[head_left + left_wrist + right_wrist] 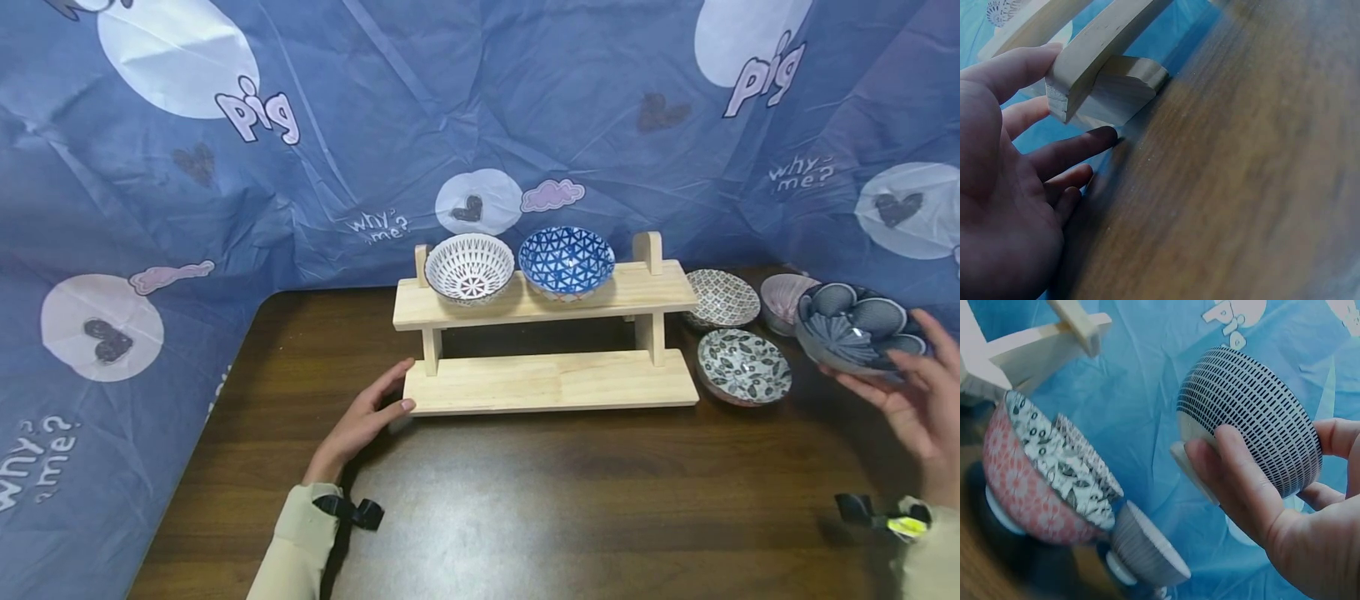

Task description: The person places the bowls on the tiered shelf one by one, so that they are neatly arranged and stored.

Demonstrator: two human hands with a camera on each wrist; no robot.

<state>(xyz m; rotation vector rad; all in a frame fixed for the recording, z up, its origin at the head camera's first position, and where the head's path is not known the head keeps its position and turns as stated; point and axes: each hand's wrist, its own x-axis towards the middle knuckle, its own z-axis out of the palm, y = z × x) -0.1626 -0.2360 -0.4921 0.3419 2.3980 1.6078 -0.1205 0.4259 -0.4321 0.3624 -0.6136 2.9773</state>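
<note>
My left hand (363, 425) holds the left end of a two-tier wooden rack (555, 382), thumb and a finger on the end of its lower board; the other fingers hang free in the left wrist view. At the far right, my right hand (918, 400) grips a dark blue-grey patterned bowl (840, 333), raised and tilted. Its outside, a black-dashed white wall (1250, 412), shows in the right wrist view, with fingers against its underside. On the rack's upper board sit a white-and-black bowl (470, 268) and a blue-and-white bowl (567, 260).
Right of the rack stand a leaf-patterned bowl (744, 367), a small-patterned bowl (722, 298) and a pale striped bowl (783, 302), close together. The brown table (555, 508) extends in front. A blue printed cloth (360, 108) hangs behind and at the left.
</note>
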